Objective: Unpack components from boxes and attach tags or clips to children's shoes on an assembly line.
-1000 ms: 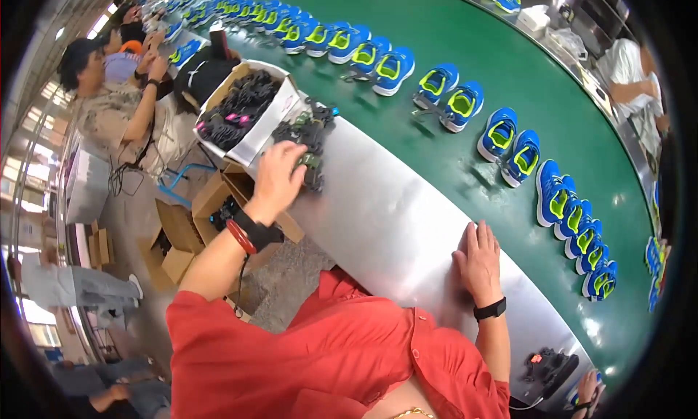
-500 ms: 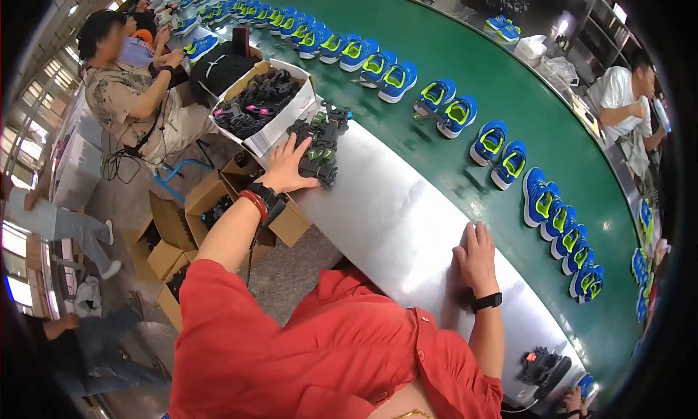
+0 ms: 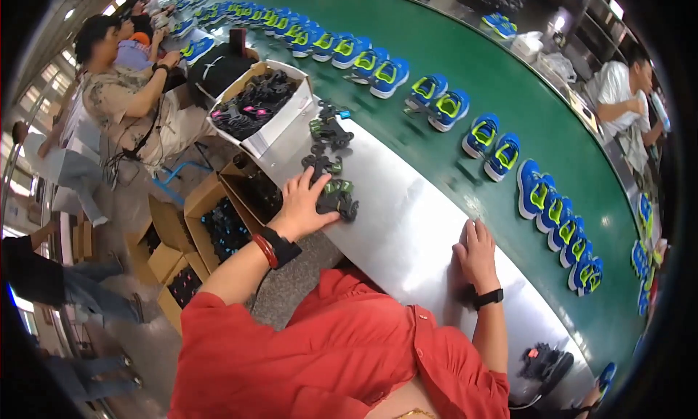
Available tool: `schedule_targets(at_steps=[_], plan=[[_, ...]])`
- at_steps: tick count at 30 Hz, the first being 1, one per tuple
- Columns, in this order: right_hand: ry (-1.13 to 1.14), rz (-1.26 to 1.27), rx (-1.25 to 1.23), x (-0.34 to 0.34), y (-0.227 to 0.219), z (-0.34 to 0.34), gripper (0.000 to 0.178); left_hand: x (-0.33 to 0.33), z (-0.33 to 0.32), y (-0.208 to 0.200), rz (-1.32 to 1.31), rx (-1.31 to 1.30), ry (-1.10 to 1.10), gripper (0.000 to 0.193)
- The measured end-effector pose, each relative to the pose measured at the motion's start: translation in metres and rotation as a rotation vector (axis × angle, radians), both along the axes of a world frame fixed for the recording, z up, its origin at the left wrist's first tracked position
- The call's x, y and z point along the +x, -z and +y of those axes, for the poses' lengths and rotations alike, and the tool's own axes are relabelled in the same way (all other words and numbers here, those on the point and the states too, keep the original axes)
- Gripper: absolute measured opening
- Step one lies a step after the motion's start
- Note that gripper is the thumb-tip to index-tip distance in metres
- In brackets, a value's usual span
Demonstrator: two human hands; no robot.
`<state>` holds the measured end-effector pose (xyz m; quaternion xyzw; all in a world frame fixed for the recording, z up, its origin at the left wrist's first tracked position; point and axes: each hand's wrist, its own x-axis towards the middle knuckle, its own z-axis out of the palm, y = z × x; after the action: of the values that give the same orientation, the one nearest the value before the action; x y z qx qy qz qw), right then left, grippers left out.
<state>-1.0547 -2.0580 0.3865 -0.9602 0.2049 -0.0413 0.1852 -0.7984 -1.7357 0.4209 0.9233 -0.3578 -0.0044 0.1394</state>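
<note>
My left hand [image 3: 300, 207] lies spread over a group of small black plastic pieces with green tags [image 3: 339, 194] on the metal bench. Its fingertips and thumb touch them, and the palm covers a part. More black pieces, one with a blue tag [image 3: 331, 128], lie just beyond, toward the white box. My right hand [image 3: 478, 258] rests flat on the bench by the belt-side edge, fingers stretched out and holding nothing. Both wrists wear dark bands.
A white box of black pieces [image 3: 297, 106] stands at the bench's far left end. Open cartons [image 3: 190, 215] sit on the floor at left. Blue-and-lime shoes [image 3: 448, 110] line the green belt [image 3: 436, 41]. Black pieces [image 3: 542, 362] lie near right. Co-workers sit at far left and across the belt.
My left hand has come nearer, and the green-tagged pieces have slid with it, apart from the blue-tagged group. The shoes have shifted slightly up and left. My right hand stays in place.
</note>
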Motion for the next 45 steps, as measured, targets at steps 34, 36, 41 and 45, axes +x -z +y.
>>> schedule_targets(at_steps=[34,36,41,45], plan=[[-0.013,-0.128,0.01,-0.083,-0.017,-0.023,0.047,-0.049,-0.188,-0.01,0.122,0.043,1.303,0.055],[0.013,-0.125,-0.008,-0.089,-0.019,-0.025,0.046,-0.039,-0.185,-0.02,0.091,0.076,1.291,0.056],[-0.039,-0.288,-0.05,-0.095,-0.017,-0.03,0.013,-0.03,-0.19,-0.031,0.204,0.069,1.218,0.046],[-0.053,-0.333,-0.006,-0.093,0.003,-0.032,0.004,-0.019,-0.206,-0.017,0.187,-0.2,1.057,0.04]])
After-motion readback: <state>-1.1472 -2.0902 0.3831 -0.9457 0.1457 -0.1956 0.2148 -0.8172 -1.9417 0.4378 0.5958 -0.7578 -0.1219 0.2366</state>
